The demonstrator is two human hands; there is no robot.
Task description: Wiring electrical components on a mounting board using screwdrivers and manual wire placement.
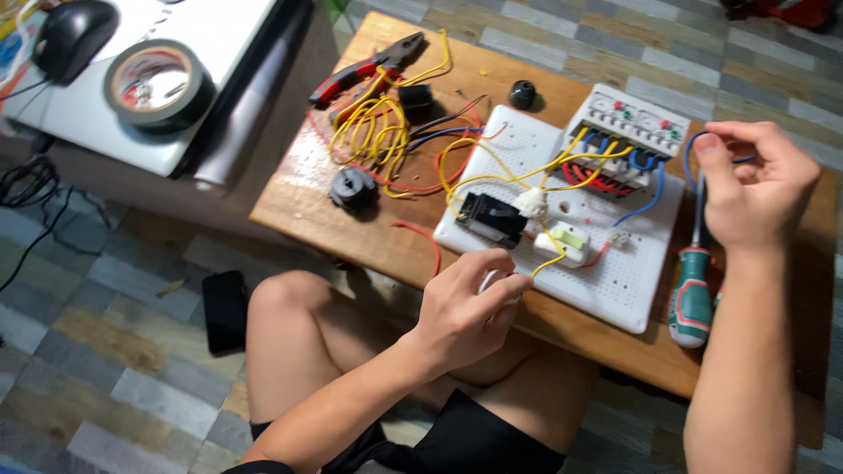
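A white perforated board [615, 281] lies on a low wooden table [369, 228]. It carries a white breaker unit [625, 118], a black socket [490, 218] and a small white switch [562, 243], joined by yellow, red and blue wires. My left hand [470, 307] rests at the board's near edge, fingers pinched on a yellow wire and a small white part. My right hand [757, 184] is raised at the right and pinches the end of a blue wire [654, 197] that runs from the breaker unit.
A green-handled screwdriver [692, 294] lies under my right hand. Red-handled pliers [364, 70], a tangle of yellow wires [369, 132] and small black parts [353, 186] lie on the table's left half. A tape roll [158, 85] and a mouse [72, 35] sit on a white surface.
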